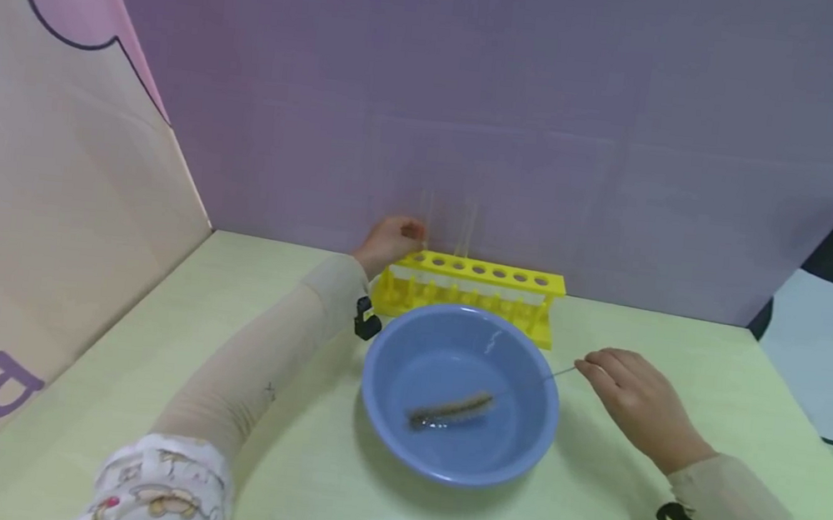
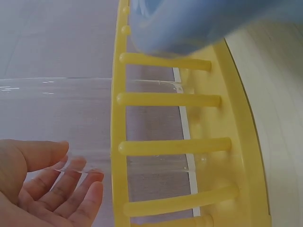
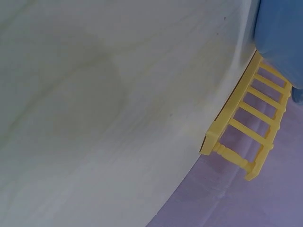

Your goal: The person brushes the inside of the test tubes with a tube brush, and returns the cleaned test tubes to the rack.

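Note:
My left hand [image 1: 392, 239] is at the left end of a yellow test tube rack [image 1: 494, 273], its thumb and fingers curled loosely round a clear test tube [image 2: 156, 163] that stands in the rack. A second clear test tube [image 1: 467, 230] stands a little to the right in the same rack. My right hand [image 1: 636, 403] pinches the thin wire handle of a test tube brush [image 1: 450, 411]. The bristled head of the brush lies low inside a blue basin [image 1: 452, 469]. My right hand does not show in the right wrist view.
The basin stands on the pale table [image 1: 290, 482], close in front of the rack, and hides part of its base. A purple wall panel [image 1: 502, 76] rises right behind the rack. Another panel [image 1: 70, 176] with printed shapes borders the left side.

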Motion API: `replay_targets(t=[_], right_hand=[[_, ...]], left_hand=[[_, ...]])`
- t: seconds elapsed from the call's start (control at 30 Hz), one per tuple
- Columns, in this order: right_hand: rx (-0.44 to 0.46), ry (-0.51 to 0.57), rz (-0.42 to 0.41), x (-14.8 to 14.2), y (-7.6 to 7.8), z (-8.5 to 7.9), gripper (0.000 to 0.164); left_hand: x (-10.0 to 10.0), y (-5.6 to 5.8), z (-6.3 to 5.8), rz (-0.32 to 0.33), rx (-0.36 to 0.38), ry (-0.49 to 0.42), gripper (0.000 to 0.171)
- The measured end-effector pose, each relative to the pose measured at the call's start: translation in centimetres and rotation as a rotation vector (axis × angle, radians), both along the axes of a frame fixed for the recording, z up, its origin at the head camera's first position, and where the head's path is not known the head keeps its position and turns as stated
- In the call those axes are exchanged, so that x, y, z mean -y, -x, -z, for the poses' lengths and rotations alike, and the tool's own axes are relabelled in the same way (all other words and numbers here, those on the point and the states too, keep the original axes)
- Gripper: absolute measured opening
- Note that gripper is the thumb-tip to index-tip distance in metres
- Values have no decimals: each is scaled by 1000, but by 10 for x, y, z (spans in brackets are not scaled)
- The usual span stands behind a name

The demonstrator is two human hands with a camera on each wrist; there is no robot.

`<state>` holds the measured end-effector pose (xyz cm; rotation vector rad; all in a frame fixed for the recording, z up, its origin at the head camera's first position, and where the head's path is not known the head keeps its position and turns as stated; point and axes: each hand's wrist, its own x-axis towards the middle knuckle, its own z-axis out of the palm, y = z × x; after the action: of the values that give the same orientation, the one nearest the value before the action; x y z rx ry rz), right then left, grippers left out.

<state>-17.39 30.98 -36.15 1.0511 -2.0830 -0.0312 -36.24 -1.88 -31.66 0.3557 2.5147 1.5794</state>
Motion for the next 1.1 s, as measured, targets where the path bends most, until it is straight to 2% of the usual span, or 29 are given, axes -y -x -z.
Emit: replay_targets(t=[0.17,0.2,0.3,0.33,0.43,0.5,0.6,0.9,0.97,1.07,1.1], right_hand=[[16,-11,21,3,0,2,53],[18,-11,25,3,0,2,49],[35,1,44,5,-1,1,19],[37,6,49,6,-1,0,14],[43,23,44,8,-3,1,31],[39,21,41,9,-3,2,29],[37,13,36,9,-2,3,16],[31,-25,68,6,-5,2,13],[18,-26,71,5,-5,2,20],[-8,-18,61,4,-5,2,50],[-11,-15,58,3,-5,2,52]], left_hand=[[3,0,2,2,-14,-27,32],[3,-1,2,-2,-18,-28,32],[5,-2,2,-15,-33,-28,31],[5,-2,1,-20,-44,-24,30],[6,-3,1,-25,-69,-2,32],[6,-3,0,-26,-91,9,32],[7,-3,-3,-27,-110,2,33],[16,-6,-17,-21,-199,-43,34],[18,-7,-20,-24,-213,-57,35],[22,-10,-25,-35,-243,-76,35],[23,-10,-27,-43,-252,-78,35]])
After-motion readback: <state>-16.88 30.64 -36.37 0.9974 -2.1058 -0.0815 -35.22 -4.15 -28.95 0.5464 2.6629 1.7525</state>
